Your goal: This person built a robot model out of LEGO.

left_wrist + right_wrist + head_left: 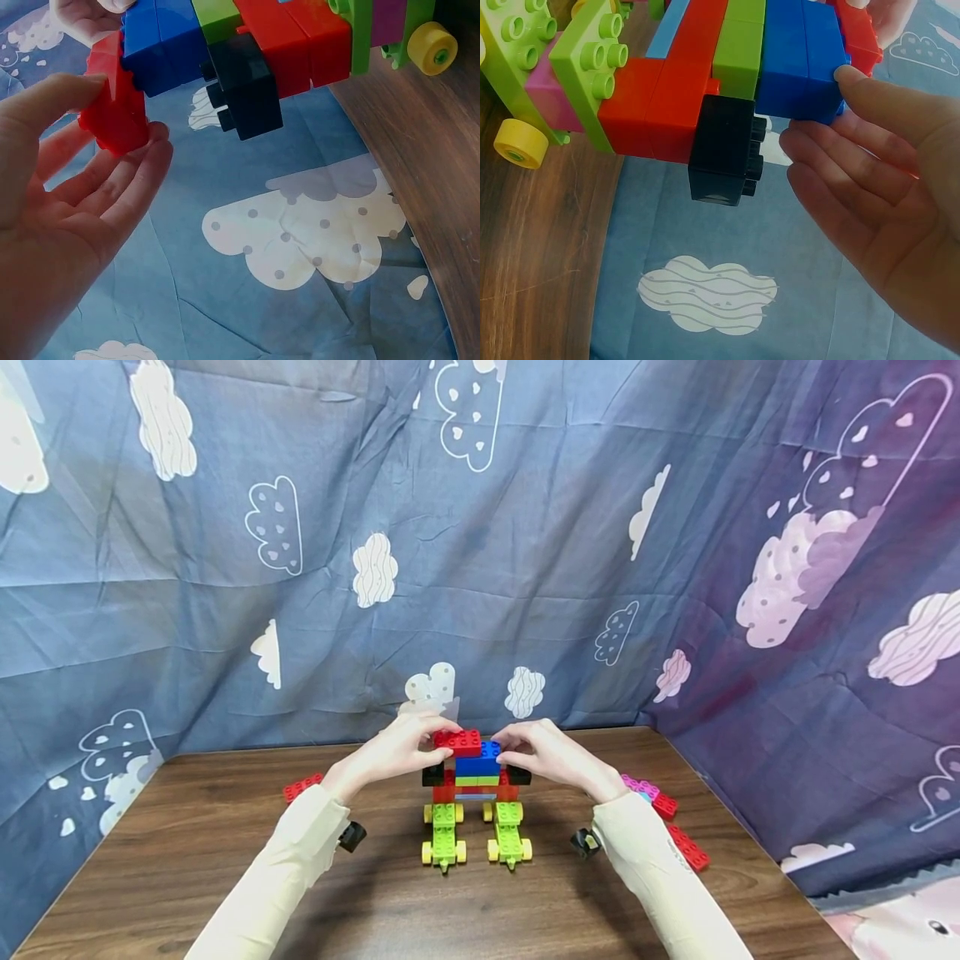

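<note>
Our left hand [393, 750] pinches the red brick [463, 744] atop the blue bricks [477, 767], overhanging their left side; our right hand [551, 753] grips the blue bricks, seemingly to steady them. Green wheeled bases [444, 835] below apparently support everything.

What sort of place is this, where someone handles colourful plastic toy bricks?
Probably an indoor play or filming corner, though the rest of the room is out of view: a blue fabric backdrop with white cloud prints hangs behind a brown wood-grain table bearing a colourful plastic toy-brick build.
</note>
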Available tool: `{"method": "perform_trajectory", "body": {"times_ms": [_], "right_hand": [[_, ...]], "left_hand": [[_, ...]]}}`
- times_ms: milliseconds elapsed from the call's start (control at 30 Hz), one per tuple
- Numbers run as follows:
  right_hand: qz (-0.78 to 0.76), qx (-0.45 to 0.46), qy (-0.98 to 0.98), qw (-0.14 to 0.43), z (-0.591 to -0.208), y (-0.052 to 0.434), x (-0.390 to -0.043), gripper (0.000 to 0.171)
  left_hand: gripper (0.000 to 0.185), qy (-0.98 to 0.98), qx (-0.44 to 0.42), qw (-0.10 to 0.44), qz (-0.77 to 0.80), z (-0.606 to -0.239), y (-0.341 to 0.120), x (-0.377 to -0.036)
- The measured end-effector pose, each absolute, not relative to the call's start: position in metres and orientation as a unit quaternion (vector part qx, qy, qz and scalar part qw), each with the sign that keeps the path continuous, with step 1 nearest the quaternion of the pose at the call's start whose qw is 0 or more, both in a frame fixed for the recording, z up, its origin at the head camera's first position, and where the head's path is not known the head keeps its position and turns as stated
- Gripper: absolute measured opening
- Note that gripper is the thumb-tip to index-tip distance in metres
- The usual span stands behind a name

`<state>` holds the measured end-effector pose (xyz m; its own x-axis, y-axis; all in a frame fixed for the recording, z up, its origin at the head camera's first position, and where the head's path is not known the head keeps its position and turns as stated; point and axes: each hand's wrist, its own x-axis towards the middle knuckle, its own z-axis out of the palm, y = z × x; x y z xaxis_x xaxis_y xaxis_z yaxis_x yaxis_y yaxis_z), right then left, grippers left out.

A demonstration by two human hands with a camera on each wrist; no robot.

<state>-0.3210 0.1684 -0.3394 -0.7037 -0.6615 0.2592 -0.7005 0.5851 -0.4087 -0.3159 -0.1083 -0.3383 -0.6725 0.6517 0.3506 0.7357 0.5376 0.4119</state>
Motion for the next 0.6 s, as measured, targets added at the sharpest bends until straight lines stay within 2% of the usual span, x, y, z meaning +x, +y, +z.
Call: {"method": "perform_trajectory", "body": {"times_ms": [600], "right_hand": [[0.245,0.388,-0.887,0.047,-0.3379,0.1690,-0.3198,0.028]], "left_hand": [[0.039,-0.875,-0.404,0.094,-0.252,-0.3366,-0.1070,-0.3112]]}}
